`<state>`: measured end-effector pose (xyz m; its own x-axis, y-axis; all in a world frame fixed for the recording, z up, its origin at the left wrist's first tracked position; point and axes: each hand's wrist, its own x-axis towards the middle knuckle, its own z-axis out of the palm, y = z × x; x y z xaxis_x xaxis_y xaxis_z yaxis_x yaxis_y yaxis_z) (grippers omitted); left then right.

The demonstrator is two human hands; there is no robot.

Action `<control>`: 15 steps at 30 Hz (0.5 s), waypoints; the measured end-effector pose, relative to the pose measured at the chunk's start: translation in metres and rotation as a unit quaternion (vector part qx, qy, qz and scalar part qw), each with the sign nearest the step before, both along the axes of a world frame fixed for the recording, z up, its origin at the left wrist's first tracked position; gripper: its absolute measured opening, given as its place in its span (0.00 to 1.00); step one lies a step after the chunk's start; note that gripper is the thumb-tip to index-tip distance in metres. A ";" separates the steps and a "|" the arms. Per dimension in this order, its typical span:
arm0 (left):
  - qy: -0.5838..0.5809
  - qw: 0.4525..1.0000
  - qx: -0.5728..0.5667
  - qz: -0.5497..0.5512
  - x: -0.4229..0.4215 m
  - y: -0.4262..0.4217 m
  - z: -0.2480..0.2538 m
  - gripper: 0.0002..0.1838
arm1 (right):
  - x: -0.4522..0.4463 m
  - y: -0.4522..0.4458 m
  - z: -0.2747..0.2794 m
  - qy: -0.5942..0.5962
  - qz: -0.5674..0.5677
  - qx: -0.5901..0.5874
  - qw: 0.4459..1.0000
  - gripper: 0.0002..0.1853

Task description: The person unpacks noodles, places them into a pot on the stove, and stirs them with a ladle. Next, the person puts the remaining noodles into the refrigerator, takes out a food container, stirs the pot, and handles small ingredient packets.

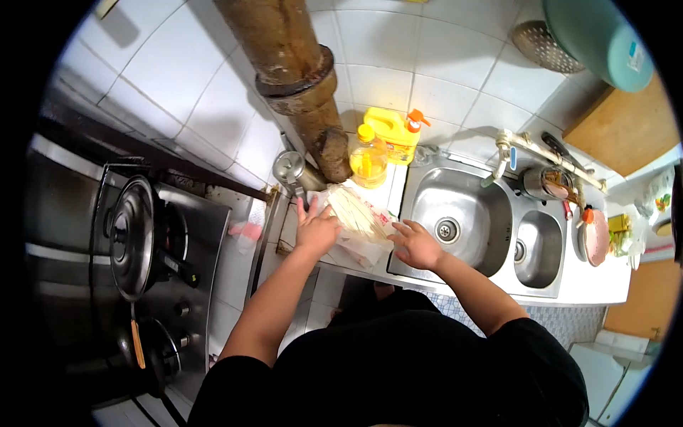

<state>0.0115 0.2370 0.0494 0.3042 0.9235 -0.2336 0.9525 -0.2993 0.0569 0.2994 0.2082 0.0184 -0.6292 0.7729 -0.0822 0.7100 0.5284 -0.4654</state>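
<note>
A bundle of pale, noodle-like strands (356, 215) lies on a crumpled clear plastic bag (358, 252) with red print, on the white counter left of the sink. I cannot tell exactly what food the strands are. My left hand (317, 229) is at the bundle's left side with its fingers spread, the fingertips at the bag's edge. On the other side, my right hand (415, 245) reaches over the sink's left rim, fingers apart and pointing toward the strands. Neither hand is closed around anything.
Behind the bundle stand an oil bottle (368, 160), a yellow jug (393, 132) and a metal canister (290, 169) beside a thick brown pipe (295, 64). The double sink (462, 206) is to the right. A lidded pan (133, 235) sits on the stove at left.
</note>
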 end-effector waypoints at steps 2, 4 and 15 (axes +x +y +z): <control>-0.041 0.998 0.037 0.000 -0.001 -0.009 0.006 0.15 | -0.003 0.001 0.004 0.019 0.010 0.017 1.000 0.23; -0.089 0.992 0.091 -0.001 -0.002 -0.017 0.013 0.14 | -0.010 0.005 0.016 0.045 0.013 0.029 0.998 0.23; -0.199 0.952 0.218 0.083 -0.061 -0.117 0.092 0.14 | -0.122 0.039 0.094 0.205 0.157 0.129 0.957 0.21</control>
<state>-0.0494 0.1204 0.1413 0.1292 0.9493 0.2866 0.9181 -0.2237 0.3272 0.1779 0.2472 0.1119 -0.7717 0.5022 0.3903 0.2828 0.8205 -0.4968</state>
